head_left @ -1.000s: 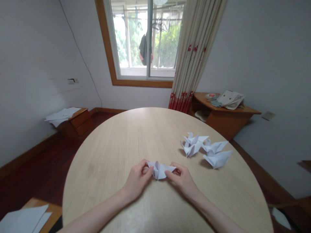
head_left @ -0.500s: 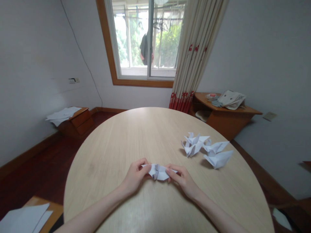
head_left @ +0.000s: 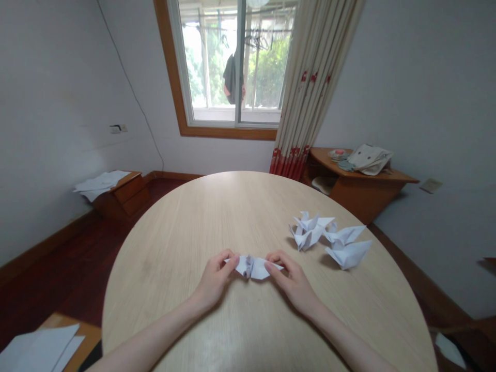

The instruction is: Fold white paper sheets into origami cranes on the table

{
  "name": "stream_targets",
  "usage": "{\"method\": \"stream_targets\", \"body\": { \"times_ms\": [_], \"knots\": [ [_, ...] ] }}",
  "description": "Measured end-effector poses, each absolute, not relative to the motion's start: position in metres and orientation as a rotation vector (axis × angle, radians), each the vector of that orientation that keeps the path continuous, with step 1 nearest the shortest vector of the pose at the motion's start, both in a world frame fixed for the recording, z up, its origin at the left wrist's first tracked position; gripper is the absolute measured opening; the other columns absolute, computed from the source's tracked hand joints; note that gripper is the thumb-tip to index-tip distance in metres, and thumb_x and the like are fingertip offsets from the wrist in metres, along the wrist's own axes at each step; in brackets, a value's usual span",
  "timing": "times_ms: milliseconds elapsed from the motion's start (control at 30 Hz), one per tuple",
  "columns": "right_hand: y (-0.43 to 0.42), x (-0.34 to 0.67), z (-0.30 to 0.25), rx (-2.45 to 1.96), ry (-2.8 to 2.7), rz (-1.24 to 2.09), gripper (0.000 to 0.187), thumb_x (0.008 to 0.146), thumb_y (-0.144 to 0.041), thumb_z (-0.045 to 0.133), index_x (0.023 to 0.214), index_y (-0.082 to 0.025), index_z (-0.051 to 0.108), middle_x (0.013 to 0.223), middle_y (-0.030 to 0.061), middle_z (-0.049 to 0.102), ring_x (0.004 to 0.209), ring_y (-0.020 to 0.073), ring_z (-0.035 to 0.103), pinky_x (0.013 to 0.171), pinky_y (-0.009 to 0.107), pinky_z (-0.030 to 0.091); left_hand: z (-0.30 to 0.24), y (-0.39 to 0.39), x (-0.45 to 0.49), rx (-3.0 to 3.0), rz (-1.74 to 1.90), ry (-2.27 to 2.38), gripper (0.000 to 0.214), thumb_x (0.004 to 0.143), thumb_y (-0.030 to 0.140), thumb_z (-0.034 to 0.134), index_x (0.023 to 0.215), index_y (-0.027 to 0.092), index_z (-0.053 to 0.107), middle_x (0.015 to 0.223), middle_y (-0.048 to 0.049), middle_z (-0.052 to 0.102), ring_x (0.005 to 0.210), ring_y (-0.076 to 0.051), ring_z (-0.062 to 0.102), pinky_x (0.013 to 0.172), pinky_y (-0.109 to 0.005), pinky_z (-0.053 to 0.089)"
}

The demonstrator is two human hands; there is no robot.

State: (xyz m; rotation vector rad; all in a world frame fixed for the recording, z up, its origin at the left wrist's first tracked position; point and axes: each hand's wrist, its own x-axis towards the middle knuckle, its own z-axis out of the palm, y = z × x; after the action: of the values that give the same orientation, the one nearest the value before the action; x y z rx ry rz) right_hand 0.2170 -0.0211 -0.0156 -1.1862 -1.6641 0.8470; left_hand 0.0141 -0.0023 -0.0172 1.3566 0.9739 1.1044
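Observation:
Between my hands a white folded paper crane [head_left: 259, 269] is stretched out sideways over the round wooden table [head_left: 217, 212]. My left hand [head_left: 217, 274] is closed, pinching the left wing between thumb and fingers. The right wing is pinched the same way by my right hand [head_left: 289, 276]. A narrow folded part stands up at the crane's middle. Several finished white paper cranes [head_left: 347, 254] sit grouped on the table to the right, beyond my right hand.
White paper sheets [head_left: 42, 347] lie on a wooden surface at the lower left. More papers [head_left: 103, 182] rest on a small drawer cabinet by the left wall. A corner desk [head_left: 362, 188] with a pale bag [head_left: 370, 157] stands behind the table at right, near a curtain [head_left: 306, 88].
Both hands have drawn slightly apart and lifted a little, with the crane's wings pulled flatter and wider between them. The grouped cranes have not moved.

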Motion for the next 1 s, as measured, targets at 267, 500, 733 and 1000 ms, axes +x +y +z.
{"method": "stream_targets", "body": {
  "times_ms": [267,500,733,1000],
  "knots": [
    [-0.014,0.222,-0.024,-1.287,-1.522,0.822,0.033,0.083,-0.049,0.053,0.066,-0.021,0.050,0.067,-0.0001,0.053,0.066,0.0176,0.048,0.061,0.028,0.037,-0.020,0.008,0.006,1.681,1.199,1.035,0.036,0.092,0.042,0.048,0.070,0.017,0.063,0.096,-0.0075,0.061,0.094,-0.021,0.056,0.086,-0.030,0.039],
    [-0.008,0.225,-0.029,-1.289,-1.454,0.867,0.039,0.079,-0.055,0.054,0.061,-0.021,0.045,0.062,-0.0020,0.046,0.061,0.0159,0.042,0.057,0.027,0.034,-0.022,0.012,0.004,1.650,1.236,1.063,0.038,0.092,0.043,0.047,0.066,0.017,0.059,0.092,-0.0060,0.058,0.091,-0.020,0.055,0.084,-0.029,0.039],
    [0.000,0.232,-0.034,-1.289,-1.408,0.853,0.040,0.077,-0.056,0.053,0.060,-0.022,0.043,0.059,-0.0033,0.041,0.058,0.0149,0.038,0.055,0.027,0.032,-0.024,0.020,0.001,1.634,1.343,1.118,0.039,0.092,0.045,0.045,0.065,0.018,0.055,0.083,-0.0043,0.055,0.082,-0.019,0.052,0.077,-0.028,0.039],
    [0.004,0.239,-0.034,-1.286,-1.395,0.838,0.038,0.076,-0.055,0.054,0.059,-0.022,0.043,0.059,-0.0035,0.041,0.058,0.0145,0.038,0.055,0.027,0.032,-0.027,0.022,-0.002,1.701,1.338,1.184,0.039,0.092,0.044,0.043,0.063,0.019,0.053,0.084,-0.0046,0.054,0.083,-0.020,0.052,0.077,-0.029,0.040]
  ]
}}
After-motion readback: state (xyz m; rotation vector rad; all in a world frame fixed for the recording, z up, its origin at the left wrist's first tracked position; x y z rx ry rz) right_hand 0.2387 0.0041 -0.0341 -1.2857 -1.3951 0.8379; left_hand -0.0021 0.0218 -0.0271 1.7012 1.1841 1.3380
